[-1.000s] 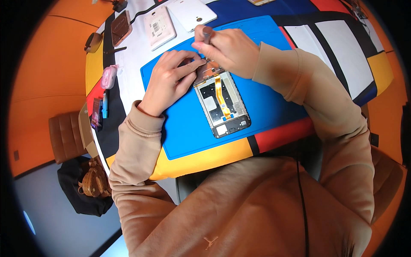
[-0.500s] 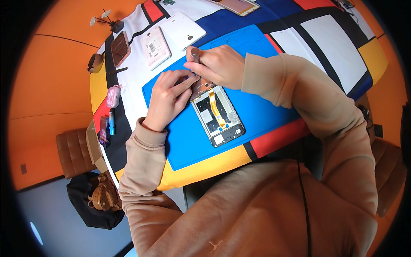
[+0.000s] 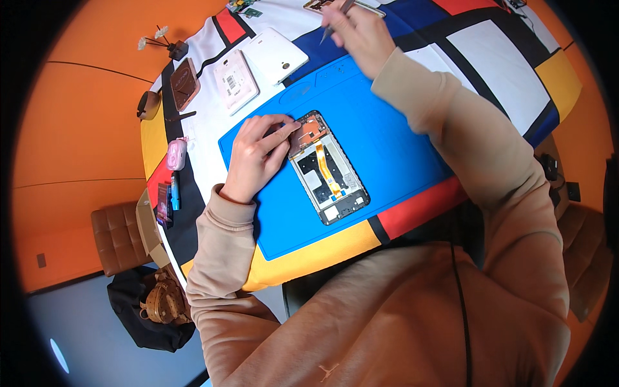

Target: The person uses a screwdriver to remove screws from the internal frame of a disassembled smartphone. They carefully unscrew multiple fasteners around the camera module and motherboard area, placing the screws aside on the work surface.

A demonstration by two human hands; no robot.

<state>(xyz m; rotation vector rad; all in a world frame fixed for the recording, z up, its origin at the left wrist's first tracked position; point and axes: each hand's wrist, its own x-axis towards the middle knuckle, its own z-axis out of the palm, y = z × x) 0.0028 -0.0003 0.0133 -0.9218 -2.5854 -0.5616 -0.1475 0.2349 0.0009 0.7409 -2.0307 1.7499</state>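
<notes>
An opened phone (image 3: 327, 169) lies tilted on the blue work mat (image 3: 400, 161), its back off. An orange ribbon cable runs down its middle, and a copper-coloured board area shows at its top. My left hand (image 3: 258, 149) grips the phone's upper left edge, fingertips pressed together over the top part. Away from the phone, above the mat's far edge, my right hand (image 3: 364, 35) is closed around a slim grey precision screwdriver (image 3: 327, 32). Its thin tip points down to the left, and its other end sticks up past my fingers.
Beyond the mat lie a white phone-like device (image 3: 276, 57), a pale pink one (image 3: 236, 80) and a brown one (image 3: 185, 84). Another device (image 3: 316, 5) is partly behind my right hand. At the left sit a pink case (image 3: 176, 155) and a blue marker (image 3: 175, 190).
My right hand has lifted off the phone's top with the screwdriver and moved far and to the right. My left hand stays at the phone's edge, and the phone's top is now uncovered.
</notes>
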